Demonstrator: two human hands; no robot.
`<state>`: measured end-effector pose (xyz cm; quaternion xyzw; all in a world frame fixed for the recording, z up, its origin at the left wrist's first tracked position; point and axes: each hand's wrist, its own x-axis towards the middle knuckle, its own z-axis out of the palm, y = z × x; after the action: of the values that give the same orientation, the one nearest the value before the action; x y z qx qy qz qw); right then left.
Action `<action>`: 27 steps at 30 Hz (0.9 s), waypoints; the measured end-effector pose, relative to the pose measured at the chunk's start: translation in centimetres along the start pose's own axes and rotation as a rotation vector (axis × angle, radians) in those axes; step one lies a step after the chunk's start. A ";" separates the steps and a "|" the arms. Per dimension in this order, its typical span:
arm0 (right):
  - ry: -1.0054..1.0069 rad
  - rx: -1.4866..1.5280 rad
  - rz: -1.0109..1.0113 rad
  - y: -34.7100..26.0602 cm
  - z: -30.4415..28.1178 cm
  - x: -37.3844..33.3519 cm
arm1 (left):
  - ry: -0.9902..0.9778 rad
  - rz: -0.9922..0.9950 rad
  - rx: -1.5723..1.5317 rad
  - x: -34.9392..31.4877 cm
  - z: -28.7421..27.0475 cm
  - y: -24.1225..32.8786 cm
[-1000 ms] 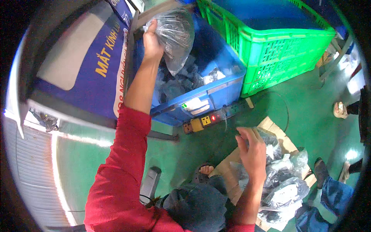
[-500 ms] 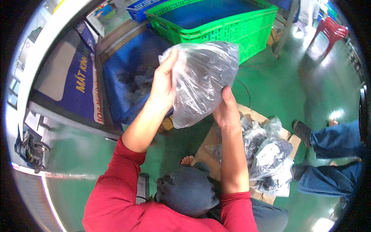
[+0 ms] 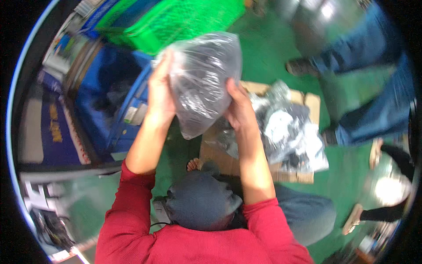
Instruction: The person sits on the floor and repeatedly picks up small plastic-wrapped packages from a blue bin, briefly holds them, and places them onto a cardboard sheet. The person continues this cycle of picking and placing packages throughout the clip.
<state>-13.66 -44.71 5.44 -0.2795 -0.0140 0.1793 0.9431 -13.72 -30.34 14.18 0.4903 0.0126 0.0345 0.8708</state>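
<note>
Between my hands, raised above the floor, is a clear plastic bag (image 3: pixel 206 83) with dark contents I cannot make out. My left hand (image 3: pixel 161 94) grips its left edge, fingers partly behind the plastic. At the lower right edge, my right hand (image 3: pixel 239 105) pinches the bag with the thumb on the near face and the other fingers mostly hidden. To the right of my right forearm lies a pile of similar plastic bags (image 3: pixel 285 132), some with white parts showing. The pile rests on a flattened cardboard sheet (image 3: pixel 220 158).
A green crate (image 3: pixel 184 22) stands at the far side, and a blue bin (image 3: pixel 88 94) with dark material inside sits at the left. Another person's jeans-clad legs (image 3: pixel 369 119) are close to the cardboard's right side. Further right is a sandalled foot (image 3: pixel 351 220).
My view has turned to the right, so the crate and bin have shifted left and more of the other people's legs shows. Both hands keep hold of the plastic bag.
</note>
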 end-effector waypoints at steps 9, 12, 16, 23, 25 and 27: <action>0.448 -0.487 -0.173 -9.7 -8.6 -8.6 | -0.186 -0.335 -0.104 -0.3 8.0 -11.4; 0.538 -0.552 -0.295 -12.9 -8.2 -11.3 | -0.306 -0.476 -0.120 0.2 10.1 -14.0; 0.557 -0.613 -0.327 -12.2 -7.0 -9.4 | -0.245 -0.349 -0.098 2.1 10.5 -13.2; 0.340 -0.608 -0.057 -5.1 -6.4 -3.7 | -0.050 -0.440 -0.081 1.4 2.1 -11.2; 0.345 -0.669 0.058 -2.8 -6.6 -2.3 | 0.066 -0.374 -0.028 1.0 -2.1 -12.6; 0.344 -0.836 0.030 -2.4 -7.1 -2.4 | 0.084 -0.394 -0.009 0.5 -4.4 -15.4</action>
<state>-14.25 -51.11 0.95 -0.6622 0.0759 0.1229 0.7353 -12.73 -34.51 -1.30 0.4725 0.1446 -0.1160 0.8616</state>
